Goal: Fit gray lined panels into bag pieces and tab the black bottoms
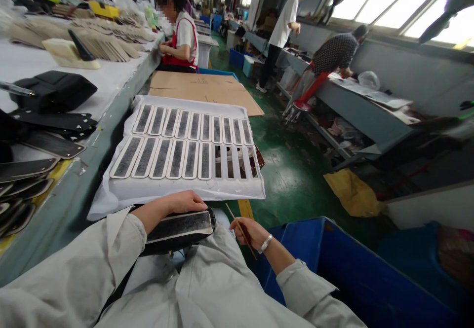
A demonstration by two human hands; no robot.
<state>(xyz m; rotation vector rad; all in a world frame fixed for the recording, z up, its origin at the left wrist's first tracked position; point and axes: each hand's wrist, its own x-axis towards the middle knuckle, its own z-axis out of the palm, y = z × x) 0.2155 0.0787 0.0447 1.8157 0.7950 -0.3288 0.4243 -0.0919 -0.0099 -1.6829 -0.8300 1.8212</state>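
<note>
The left hand (183,202), fingers curled in, holds the case (179,228) on the lap (222,261), off the board's (237,187) near edge. The right hand (251,233), off its near right corner, pinches a stick (233,216). Strips (191,160) lie in two rows.

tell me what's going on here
A person's left hand is on a long black object with a pale-edged grey panel; the right hand holds a thin tan stick. Ahead, a white cloth-covered rack carries two rows of pale-edged grey strips, with open slots at the near row's right end.
</note>
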